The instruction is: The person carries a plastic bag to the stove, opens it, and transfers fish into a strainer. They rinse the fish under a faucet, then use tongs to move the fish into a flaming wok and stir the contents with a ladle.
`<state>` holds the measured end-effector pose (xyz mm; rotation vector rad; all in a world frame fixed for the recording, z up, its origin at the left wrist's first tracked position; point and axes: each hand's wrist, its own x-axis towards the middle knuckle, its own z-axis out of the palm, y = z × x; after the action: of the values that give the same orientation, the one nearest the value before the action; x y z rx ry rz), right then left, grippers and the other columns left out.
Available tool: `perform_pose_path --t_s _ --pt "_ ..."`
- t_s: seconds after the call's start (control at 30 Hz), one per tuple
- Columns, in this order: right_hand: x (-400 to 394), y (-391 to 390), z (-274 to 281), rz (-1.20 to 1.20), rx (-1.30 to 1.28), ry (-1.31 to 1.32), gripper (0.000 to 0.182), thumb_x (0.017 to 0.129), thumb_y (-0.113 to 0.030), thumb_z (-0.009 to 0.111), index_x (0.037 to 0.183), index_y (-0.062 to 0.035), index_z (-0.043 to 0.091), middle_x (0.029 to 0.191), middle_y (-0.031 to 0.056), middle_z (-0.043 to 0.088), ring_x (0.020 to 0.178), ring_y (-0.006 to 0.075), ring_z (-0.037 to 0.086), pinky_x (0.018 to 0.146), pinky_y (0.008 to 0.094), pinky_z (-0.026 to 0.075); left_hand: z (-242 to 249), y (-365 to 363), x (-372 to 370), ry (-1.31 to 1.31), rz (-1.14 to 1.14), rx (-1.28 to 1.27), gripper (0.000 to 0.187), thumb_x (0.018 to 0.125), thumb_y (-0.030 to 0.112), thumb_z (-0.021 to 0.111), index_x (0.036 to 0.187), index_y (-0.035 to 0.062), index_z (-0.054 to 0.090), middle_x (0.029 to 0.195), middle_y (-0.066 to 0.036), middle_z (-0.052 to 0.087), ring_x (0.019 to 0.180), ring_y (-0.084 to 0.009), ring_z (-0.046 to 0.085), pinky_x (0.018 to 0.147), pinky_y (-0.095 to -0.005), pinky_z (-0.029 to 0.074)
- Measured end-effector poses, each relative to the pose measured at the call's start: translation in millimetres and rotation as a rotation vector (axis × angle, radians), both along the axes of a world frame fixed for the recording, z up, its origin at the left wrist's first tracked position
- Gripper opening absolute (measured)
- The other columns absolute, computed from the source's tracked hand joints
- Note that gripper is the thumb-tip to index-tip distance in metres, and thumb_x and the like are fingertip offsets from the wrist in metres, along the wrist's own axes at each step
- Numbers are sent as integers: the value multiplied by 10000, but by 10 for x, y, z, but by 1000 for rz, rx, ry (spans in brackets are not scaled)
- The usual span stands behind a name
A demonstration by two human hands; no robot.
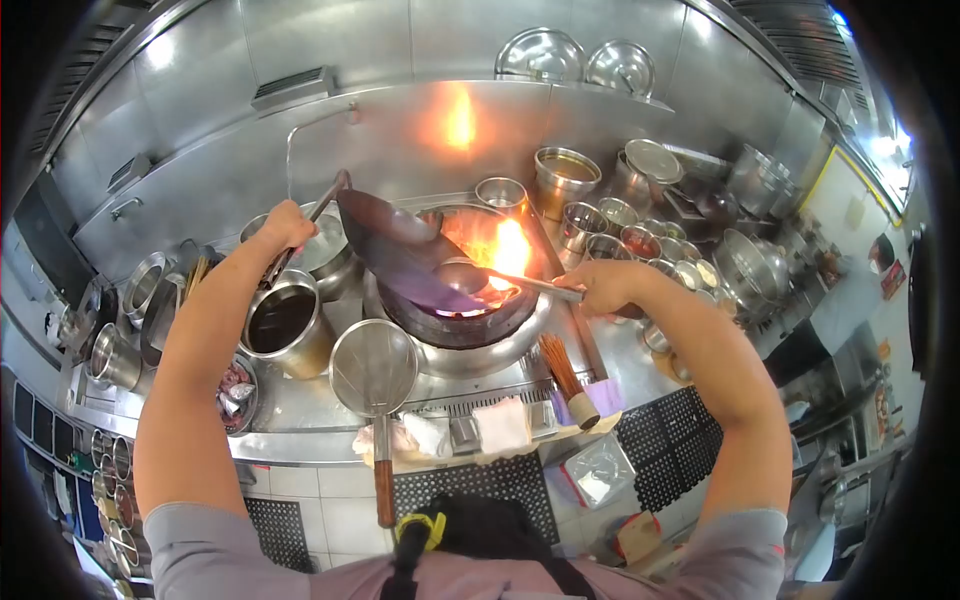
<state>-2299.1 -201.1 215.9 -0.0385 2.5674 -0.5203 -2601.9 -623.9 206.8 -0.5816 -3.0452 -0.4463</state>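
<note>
My left hand [288, 226] is closed round the long handle of a dark wok [385, 232]. The wok is tipped up steeply on its side over the round burner [470, 350]. In my right hand [606, 289] is the handle of a ladle [462, 274], whose bowl overlaps the wok's lower part in this view. Tall orange flames [512, 250] rise right behind the ladle's bowl. What lies inside the wok is hidden.
A pot of dark liquid [283, 322] and a wire strainer [374, 366] are at the left front. A bamboo wok brush [570, 385] and folded cloths [500, 424] lie along the front edge. Several seasoning pots [640, 240] crowd the right, beside a metal pot [567, 168].
</note>
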Motion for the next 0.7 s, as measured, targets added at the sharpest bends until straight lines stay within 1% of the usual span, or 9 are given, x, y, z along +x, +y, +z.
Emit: perform_pose_path --t_s 0.07,0.13,0.23,0.33,0.43,0.47,0.57,0.63,0.7 --pt "8 -69 34 2 70 -28 747 730 -69 610 1451 -95 416 716 112 646 564 180 628 548 308 500 -112 11 -90 70 -71 -45 356 743 301 668 572 -11 677 535 -149 630 571 -294 669 661 -388 542" --pt "79 -198 134 -43 117 -62 715 741 -81 603 1437 -105 442 743 115 661 571 176 637 553 308 505 -191 -7 -169 44 -60 -39 350 728 301 660 566 -8 674 530 -148 627 574 -295 668 670 -387 543" --pt "160 -227 150 -67 121 15 618 716 -53 582 1331 -101 537 724 115 667 596 211 646 577 350 507 -226 -80 -218 30 -64 -14 355 722 311 650 569 -8 676 533 -154 626 577 -298 667 675 -391 544" --pt "171 -164 45 -142 91 1 679 725 -66 595 1393 -108 480 727 121 667 608 204 649 580 347 507 -238 -155 -210 51 -108 -13 371 727 325 648 574 -12 678 536 -158 626 571 -303 661 667 -402 541" --pt "187 -76 -65 -133 88 -2 735 751 -105 640 1452 -174 429 720 116 662 570 171 642 576 314 519 -285 -234 -156 107 -140 -31 397 739 338 662 568 -20 670 548 -163 627 550 -296 652 644 -401 536" --pt "193 -73 -70 -119 96 2 734 751 -105 638 1452 -170 428 717 116 662 569 173 641 574 314 517 -299 -252 -110 130 -145 -39 407 743 342 669 564 -24 666 554 -164 629 542 -291 649 635 -399 534" --pt "214 -85 -31 -107 104 -7 731 752 -96 624 1452 -146 420 716 108 658 577 181 635 567 322 508 -149 -312 276 -48 -35 10 370 766 297 695 604 -35 666 571 -160 636 508 -261 637 578 -393 525" --pt "230 -73 6 -131 98 -37 729 753 -76 601 1454 -113 405 727 95 650 598 189 624 560 335 496 -326 -410 241 -110 -25 70 322 772 254 709 650 -42 670 577 -150 635 492 -241 628 533 -386 511" --pt "249 -38 29 -124 68 -22 710 754 -65 599 1440 -109 424 741 92 645 596 185 617 557 331 494 -404 -410 243 -160 17 159 282 773 215 718 688 -50 669 577 -141 630 482 -228 620 498 -381 499"
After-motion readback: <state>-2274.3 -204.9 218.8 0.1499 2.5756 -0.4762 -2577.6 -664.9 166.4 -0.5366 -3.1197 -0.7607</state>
